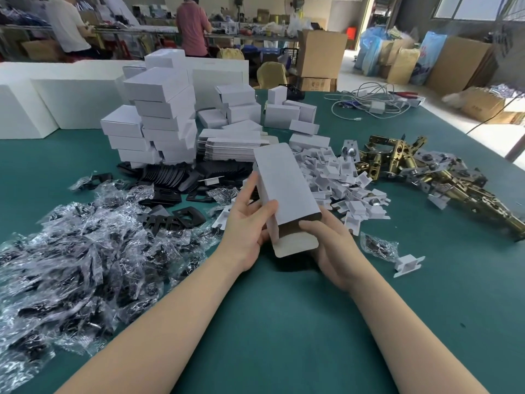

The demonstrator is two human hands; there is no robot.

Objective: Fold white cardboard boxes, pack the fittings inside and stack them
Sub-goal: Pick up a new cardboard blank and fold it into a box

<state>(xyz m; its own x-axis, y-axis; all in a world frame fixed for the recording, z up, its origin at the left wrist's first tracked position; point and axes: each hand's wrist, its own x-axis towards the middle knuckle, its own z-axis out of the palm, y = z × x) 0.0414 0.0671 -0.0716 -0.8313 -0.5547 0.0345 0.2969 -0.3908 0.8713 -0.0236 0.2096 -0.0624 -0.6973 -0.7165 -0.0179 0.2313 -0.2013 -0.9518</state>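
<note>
A: Both hands are up over the green desk (284, 322), and between them sits the white cardboard box (284, 189), a long rectangular sleeve, matte and smooth, held tilted with its far end pointing away.

B: The left hand (247, 223) has its grip clamped on the box's left side, fingers curled round the edge, thumb lying up along the wall.

A: And the right hand (329, 245) cups the near end from below, thumb pressed on the open mouth. The rounded end flap (295, 244) sticks out there, showing its greyish-brown raw inner face.

B: Look left: a crinkly heap of clear plastic bags (71, 265), each with dark parts inside. Beyond it, flat black plates (176, 177), some fanned in a row.

A: Right of the box, a pile of small white card inserts (341, 180), notched and folded. Further right, brass-coloured metal latches (443, 180), shiny and tubular, lie tangled.

B: Behind, finished white boxes (159, 109) stand in uneven stacks, with a stack of flat unfolded blanks (230, 146) just beside them.

A: One stray insert (409, 263) lies alone near the right wrist.
</note>
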